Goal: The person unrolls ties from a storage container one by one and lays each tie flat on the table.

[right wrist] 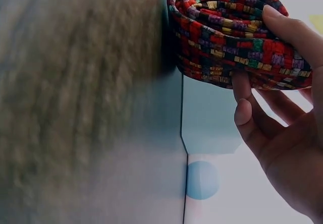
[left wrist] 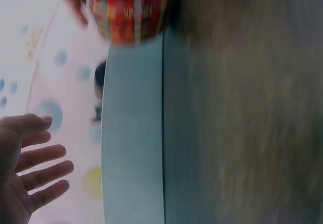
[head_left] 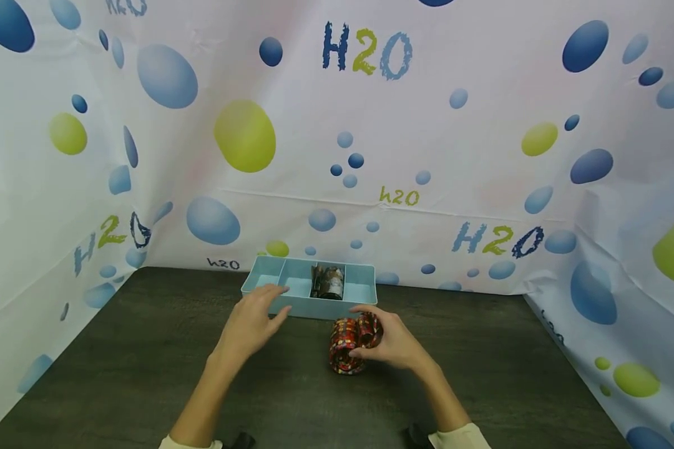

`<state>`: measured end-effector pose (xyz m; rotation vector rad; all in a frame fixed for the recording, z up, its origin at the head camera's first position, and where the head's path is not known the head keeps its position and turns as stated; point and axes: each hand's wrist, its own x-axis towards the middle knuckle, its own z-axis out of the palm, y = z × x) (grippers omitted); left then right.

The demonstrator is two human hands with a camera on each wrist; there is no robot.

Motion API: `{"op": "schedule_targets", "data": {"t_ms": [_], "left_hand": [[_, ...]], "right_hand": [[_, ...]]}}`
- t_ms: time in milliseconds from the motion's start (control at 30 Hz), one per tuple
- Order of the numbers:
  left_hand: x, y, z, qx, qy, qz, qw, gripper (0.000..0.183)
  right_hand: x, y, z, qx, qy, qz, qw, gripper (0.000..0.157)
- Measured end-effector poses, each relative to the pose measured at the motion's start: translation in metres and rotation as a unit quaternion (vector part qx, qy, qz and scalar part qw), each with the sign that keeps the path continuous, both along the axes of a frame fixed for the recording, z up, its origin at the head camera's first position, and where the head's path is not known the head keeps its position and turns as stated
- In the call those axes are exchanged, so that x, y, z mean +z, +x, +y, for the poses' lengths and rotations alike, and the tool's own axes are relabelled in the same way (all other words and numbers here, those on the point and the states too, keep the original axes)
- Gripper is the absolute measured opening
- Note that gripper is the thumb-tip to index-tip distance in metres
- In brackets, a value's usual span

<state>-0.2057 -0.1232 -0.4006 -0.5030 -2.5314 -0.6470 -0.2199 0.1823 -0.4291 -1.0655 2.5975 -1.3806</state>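
A rolled strip of red, black, yellow and purple checked cloth (head_left: 345, 346) stands on its side on the table, in front of the light blue tray (head_left: 309, 308). My right hand (head_left: 392, 341) grips its right part; in the right wrist view the thumb lies over the coiled edge of the cloth (right wrist: 229, 47) and fingers are beneath it. With fingers spread and nothing in it, my left hand (head_left: 253, 318) hovers by the tray's front left. A dark, shiny rolled bundle (head_left: 328, 283) sits in a tray compartment right of the middle.
The tray has dividers, and it stands at the back of the dark wooden table (head_left: 146, 368). Behind and beside the table hangs a white curtain (head_left: 292, 187) with coloured dots and H2O lettering.
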Motion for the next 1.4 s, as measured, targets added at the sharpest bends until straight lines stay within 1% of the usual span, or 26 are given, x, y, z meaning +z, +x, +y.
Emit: {"op": "schedule_targets", "data": {"t_ms": [67, 133, 233, 367, 467, 633, 733, 867, 1100, 1200, 1300, 1400], "left_hand": [[0.0, 0.003, 0.011, -0.025, -0.021, -0.012, 0.9994, 0.04], [-0.001, 0.005, 0.021, -0.05, -0.03, -0.032, 0.9978, 0.041], [-0.003, 0.009, 0.033, -0.094, -0.025, -0.068, 0.9929, 0.046], [-0.009, 0.012, 0.044, -0.148, -0.017, -0.107, 0.983, 0.055], [-0.014, 0.012, 0.048, -0.174, -0.028, -0.118, 0.9772, 0.059], [-0.019, 0.01, 0.05, -0.21, -0.041, -0.138, 0.9672, 0.055], [-0.019, 0.008, 0.052, -0.22, -0.046, -0.145, 0.9635, 0.054], [-0.017, 0.008, 0.055, -0.225, -0.044, -0.153, 0.9611, 0.053], [-0.011, 0.01, 0.06, -0.253, -0.063, -0.156, 0.9527, 0.05], [-0.01, 0.011, 0.062, -0.258, -0.073, -0.159, 0.9501, 0.05], [-0.01, 0.013, 0.062, -0.254, -0.08, -0.16, 0.9505, 0.049], [-0.012, 0.016, 0.06, -0.249, -0.074, -0.154, 0.9533, 0.046]], "right_hand": [[0.0, 0.0, -0.002, 0.002, 0.007, 0.004, 1.0, 0.071], [-0.001, -0.001, -0.003, 0.004, 0.011, 0.006, 1.0, 0.071], [-0.001, -0.001, -0.004, 0.007, 0.007, 0.001, 1.0, 0.071], [-0.003, -0.001, -0.004, 0.01, 0.003, -0.01, 1.0, 0.07], [-0.003, -0.001, -0.004, 0.011, 0.008, -0.018, 1.0, 0.071], [-0.003, -0.002, -0.004, 0.017, 0.002, -0.029, 0.999, 0.07], [-0.002, -0.002, -0.004, 0.02, -0.004, -0.034, 0.999, 0.069], [-0.001, -0.003, -0.004, 0.019, -0.003, -0.039, 0.999, 0.068], [-0.001, -0.003, -0.001, 0.014, -0.003, -0.028, 0.999, 0.061], [-0.001, -0.003, 0.0, 0.013, -0.001, -0.026, 1.0, 0.058], [-0.001, -0.003, 0.0, 0.015, -0.005, -0.023, 1.0, 0.056], [-0.002, -0.002, 0.0, 0.022, -0.011, -0.027, 0.999, 0.056]]}}
